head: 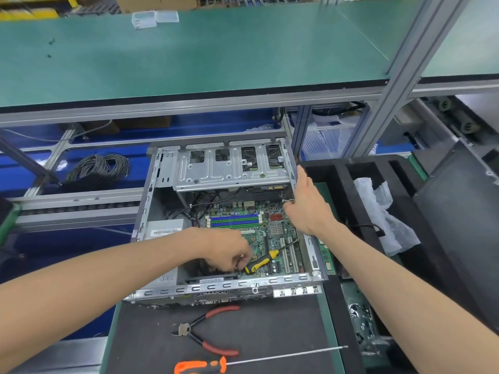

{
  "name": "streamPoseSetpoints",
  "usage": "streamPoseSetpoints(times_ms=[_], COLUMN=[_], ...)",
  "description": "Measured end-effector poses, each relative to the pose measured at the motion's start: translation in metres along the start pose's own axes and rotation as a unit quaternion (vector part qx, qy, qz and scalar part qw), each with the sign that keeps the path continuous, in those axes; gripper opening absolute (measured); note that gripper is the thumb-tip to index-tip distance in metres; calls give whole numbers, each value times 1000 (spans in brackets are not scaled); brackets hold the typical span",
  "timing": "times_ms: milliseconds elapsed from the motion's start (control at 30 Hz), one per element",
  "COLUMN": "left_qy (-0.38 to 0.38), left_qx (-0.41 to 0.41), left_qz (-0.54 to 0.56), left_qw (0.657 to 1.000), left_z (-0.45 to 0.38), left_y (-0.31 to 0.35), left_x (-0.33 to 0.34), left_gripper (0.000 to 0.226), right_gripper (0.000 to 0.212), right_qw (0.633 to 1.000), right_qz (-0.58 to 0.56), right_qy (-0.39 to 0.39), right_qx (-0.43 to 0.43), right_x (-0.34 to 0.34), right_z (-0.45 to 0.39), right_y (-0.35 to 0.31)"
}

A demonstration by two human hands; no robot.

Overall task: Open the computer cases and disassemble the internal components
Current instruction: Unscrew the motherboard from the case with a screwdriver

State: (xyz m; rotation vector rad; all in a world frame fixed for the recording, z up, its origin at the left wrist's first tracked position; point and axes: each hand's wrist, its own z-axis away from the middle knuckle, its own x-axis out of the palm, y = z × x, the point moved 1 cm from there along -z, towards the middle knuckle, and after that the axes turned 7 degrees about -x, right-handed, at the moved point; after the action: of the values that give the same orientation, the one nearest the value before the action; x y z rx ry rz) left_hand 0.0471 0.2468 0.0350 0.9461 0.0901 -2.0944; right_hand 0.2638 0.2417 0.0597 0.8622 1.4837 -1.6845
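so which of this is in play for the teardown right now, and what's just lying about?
In play:
- open computer case
- motherboard
- yellow screwdriver lying inside
- left hand by its handle
- right hand on the case's right edge

Lying about:
- red cutters
- orange screwdriver
- cable coil
- plastic boxes

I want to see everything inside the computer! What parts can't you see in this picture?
- Left hand fingertips, head view: curled under the hand, so what they touch is hidden.
- Motherboard near corner: covered by that hand and the yellow screwdriver.
- Orange screwdriver handle: cut off by the bottom edge.
- Label text: too small to read.
- Right hand palm: turned away against the case wall.
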Motion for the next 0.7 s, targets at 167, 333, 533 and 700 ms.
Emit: streamPoseSetpoints(times_ms=[167,333,533,700], left_qy=[93,121,144,72], left_qx=[96,112,95,95], left_qz=[-54,56,254,377], left_qw=[990,985,952,919], left_z=[-10,-12,-9,-19], left_y=[20,19,25,37], left_x=[4,-6,-19,-27], left_gripper=[45,13,22,16], right_gripper=[95,96,96,97], right_qw=[1000,1000,1000,1000], right_qz=[-3,-6,-4,3], right_qy=[3,3,5,10], right_qx=[1,1,0,-3], right_x=[1,2,2,3], right_z=[0,0,0,0], right_y=[0,1,2,2])
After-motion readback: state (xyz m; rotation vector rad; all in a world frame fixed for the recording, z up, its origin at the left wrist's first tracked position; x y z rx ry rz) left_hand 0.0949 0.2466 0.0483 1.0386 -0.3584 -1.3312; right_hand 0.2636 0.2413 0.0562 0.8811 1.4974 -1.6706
